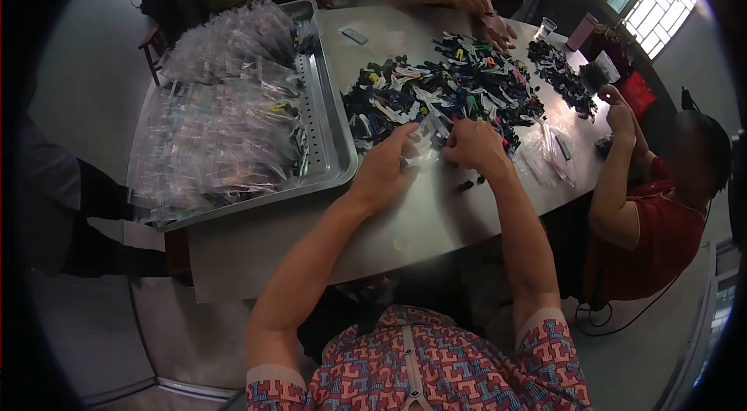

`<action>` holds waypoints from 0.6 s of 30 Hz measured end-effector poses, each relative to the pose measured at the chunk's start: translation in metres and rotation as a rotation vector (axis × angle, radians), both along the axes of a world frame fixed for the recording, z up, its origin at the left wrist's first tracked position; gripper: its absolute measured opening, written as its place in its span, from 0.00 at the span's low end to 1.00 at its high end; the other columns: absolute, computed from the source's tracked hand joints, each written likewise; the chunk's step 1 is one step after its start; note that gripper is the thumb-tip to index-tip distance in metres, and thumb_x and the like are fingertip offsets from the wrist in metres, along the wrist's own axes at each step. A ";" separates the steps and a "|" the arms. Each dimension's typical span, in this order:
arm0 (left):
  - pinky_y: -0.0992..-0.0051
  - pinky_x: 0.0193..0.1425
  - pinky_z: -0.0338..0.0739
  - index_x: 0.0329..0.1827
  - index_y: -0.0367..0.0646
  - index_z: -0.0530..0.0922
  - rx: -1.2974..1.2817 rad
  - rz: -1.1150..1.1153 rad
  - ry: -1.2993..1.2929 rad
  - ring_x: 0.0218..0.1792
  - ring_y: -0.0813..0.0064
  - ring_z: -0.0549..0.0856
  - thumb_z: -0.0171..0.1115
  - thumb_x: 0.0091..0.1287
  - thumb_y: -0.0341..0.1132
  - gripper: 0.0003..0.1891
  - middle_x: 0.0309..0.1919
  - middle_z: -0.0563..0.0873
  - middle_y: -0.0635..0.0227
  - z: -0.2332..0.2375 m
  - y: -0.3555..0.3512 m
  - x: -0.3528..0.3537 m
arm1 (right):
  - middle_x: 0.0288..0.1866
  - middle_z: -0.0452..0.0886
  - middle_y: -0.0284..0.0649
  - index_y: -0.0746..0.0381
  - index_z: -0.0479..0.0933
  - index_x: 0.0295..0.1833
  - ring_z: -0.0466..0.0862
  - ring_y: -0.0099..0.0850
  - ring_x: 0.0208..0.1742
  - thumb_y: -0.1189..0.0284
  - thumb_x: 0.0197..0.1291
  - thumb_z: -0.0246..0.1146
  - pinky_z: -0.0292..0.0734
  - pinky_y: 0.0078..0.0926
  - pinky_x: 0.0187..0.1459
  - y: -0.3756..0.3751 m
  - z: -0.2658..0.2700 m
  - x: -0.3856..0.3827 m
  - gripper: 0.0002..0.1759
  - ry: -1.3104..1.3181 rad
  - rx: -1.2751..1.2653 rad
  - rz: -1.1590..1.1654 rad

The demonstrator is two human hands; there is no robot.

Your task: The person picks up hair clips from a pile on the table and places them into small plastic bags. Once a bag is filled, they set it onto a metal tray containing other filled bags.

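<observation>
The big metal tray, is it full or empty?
Nearly full: clear plastic bags lie heaped over most of the metal tray, leaving only a bare strip of metal along its right side.

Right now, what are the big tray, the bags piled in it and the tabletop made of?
The tray looks like metal, maybe stainless steel: silvery, shiny, with small holes. The bags seem thin, glossy plastic: see-through, crinkly, full of glints. The tabletop is pale and smooth with a soft sheen, perhaps laminate; I can't be sure.
</observation>
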State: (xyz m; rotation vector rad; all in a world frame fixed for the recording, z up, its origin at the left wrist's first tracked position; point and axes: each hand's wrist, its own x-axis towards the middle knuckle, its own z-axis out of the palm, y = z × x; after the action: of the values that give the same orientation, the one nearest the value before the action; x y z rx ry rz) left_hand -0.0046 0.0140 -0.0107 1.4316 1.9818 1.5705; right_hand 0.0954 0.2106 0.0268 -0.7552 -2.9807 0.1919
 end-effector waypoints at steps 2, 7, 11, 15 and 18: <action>0.69 0.47 0.81 0.71 0.39 0.69 -0.009 0.012 0.013 0.39 0.69 0.85 0.66 0.59 0.26 0.33 0.41 0.86 0.62 -0.002 0.000 0.000 | 0.36 0.88 0.47 0.59 0.85 0.36 0.89 0.47 0.41 0.66 0.50 0.71 0.83 0.44 0.47 -0.004 -0.004 0.008 0.09 0.060 -0.103 0.021; 0.69 0.47 0.80 0.71 0.40 0.69 0.009 0.038 0.020 0.39 0.68 0.85 0.67 0.58 0.27 0.33 0.40 0.85 0.63 -0.002 0.001 -0.001 | 0.33 0.87 0.43 0.62 0.79 0.36 0.88 0.42 0.35 0.72 0.57 0.67 0.82 0.39 0.42 -0.022 0.006 0.046 0.06 0.420 -0.066 0.057; 0.69 0.47 0.80 0.71 0.41 0.69 -0.001 0.036 0.001 0.39 0.68 0.85 0.67 0.58 0.27 0.34 0.41 0.85 0.63 0.000 0.000 0.000 | 0.32 0.87 0.41 0.62 0.80 0.40 0.88 0.35 0.32 0.72 0.59 0.70 0.81 0.33 0.38 -0.042 0.055 0.066 0.07 0.522 -0.351 -0.064; 0.70 0.47 0.80 0.72 0.41 0.68 -0.010 0.030 0.008 0.38 0.69 0.84 0.67 0.58 0.26 0.35 0.41 0.85 0.63 -0.002 0.000 0.003 | 0.35 0.87 0.39 0.60 0.82 0.41 0.87 0.36 0.36 0.74 0.59 0.69 0.81 0.34 0.40 -0.067 0.072 0.054 0.06 0.601 -0.159 0.091; 0.70 0.48 0.81 0.73 0.42 0.68 -0.002 0.030 0.043 0.40 0.68 0.85 0.67 0.59 0.26 0.35 0.42 0.85 0.62 -0.003 0.000 0.003 | 0.35 0.85 0.38 0.58 0.82 0.41 0.86 0.39 0.40 0.73 0.58 0.69 0.79 0.37 0.41 -0.077 0.075 0.041 0.06 0.545 -0.018 0.148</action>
State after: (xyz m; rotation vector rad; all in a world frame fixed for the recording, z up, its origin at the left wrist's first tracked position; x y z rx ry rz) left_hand -0.0020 0.0137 -0.0134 1.4538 2.0377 1.5616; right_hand 0.1364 0.1336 0.1020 -0.3973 -2.5110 0.3655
